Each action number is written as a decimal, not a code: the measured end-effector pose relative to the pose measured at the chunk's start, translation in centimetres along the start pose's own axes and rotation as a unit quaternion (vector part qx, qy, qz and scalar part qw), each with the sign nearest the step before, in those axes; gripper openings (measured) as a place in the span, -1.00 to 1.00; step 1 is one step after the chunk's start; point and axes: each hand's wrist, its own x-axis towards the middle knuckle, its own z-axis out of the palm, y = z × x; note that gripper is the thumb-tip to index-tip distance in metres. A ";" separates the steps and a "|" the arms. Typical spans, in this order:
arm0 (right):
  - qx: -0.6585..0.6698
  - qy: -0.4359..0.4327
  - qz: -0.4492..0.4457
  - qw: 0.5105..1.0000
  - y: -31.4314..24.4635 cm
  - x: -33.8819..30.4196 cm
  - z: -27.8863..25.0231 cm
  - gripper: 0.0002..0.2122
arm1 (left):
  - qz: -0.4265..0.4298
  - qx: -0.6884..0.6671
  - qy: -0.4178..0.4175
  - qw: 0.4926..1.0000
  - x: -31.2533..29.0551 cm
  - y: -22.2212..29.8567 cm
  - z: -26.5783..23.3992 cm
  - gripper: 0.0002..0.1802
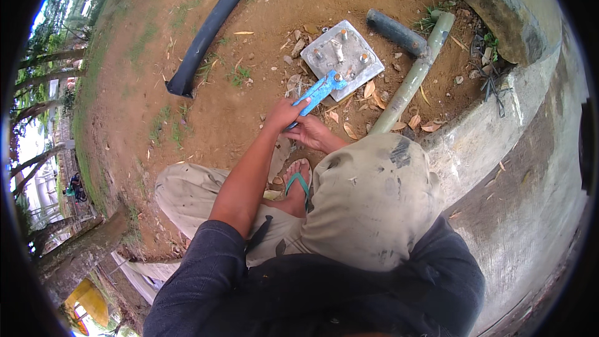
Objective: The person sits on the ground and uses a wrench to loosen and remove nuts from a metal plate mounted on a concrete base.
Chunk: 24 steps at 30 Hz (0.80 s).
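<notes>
A blue wrench (319,92) has its jaw on a rusty bolt (338,77) at the near corner of a square grey metal plate (350,70). My left hand (284,114) wraps round the wrench's handle. Just below it, my right hand (310,133) has its fingers closed on the handle's lower end, partly hidden by the left. More bolts stand at the plate's other corners, among them a far one (344,34), and a short pale piece (339,54) shows in the middle. The plate lies on brown soil.
A black pipe (209,34) lies at far left. To the right are a dark pipe stub (397,33) and a greenish pole (409,84), beside a concrete kerb (480,131) and a large rock (499,12). Dry leaves (350,130) litter the soil. My sandalled foot (298,184) is near.
</notes>
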 end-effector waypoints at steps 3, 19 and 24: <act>-0.184 0.112 0.061 0.974 -2.4 -4.9 2.3 -0.67 | -0.019 -0.031 -0.004 0.999 1.1 -4.5 0.9 -0.13; -0.404 0.567 -0.230 0.680 -8.7 -39.0 -8.4 -0.52 | -0.202 0.024 0.015 0.979 1.8 0.0 1.5 -0.10; -0.489 0.597 -0.151 0.618 -6.3 -35.1 -3.5 -0.51 | -0.223 0.015 0.080 0.971 1.9 0.1 2.5 -0.12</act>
